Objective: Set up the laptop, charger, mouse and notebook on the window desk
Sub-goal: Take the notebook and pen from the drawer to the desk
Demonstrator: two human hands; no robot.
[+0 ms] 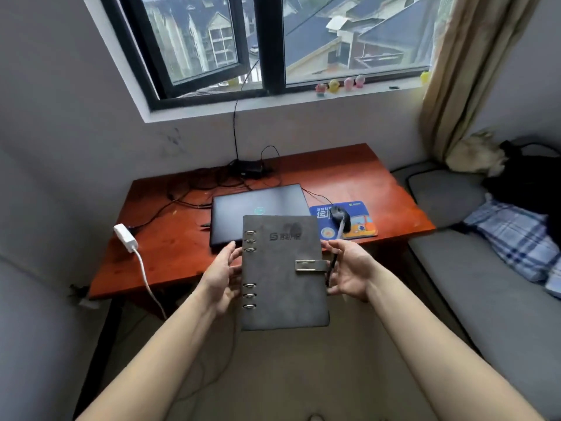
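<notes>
A grey ring-bound notebook [283, 271] with a metal clasp is held in the air in front of the red-brown desk [364, 177]. My left hand [223, 275] grips its ringed left edge. My right hand [349, 270] holds its right edge together with a dark pen [332, 265]. Behind it, a closed dark laptop [258, 202] lies at the desk's middle. A black mouse [340, 215] sits on a blue mouse pad [359, 221] to the laptop's right. A black charger brick [247, 168] with tangled cables lies at the desk's back.
A white adapter [126, 237] with a white cable hangs over the desk's left front. A grey couch [485, 268] with a plaid cloth stands to the right. Small toy figures [340, 85] line the windowsill. A curtain [455, 71] hangs at the right.
</notes>
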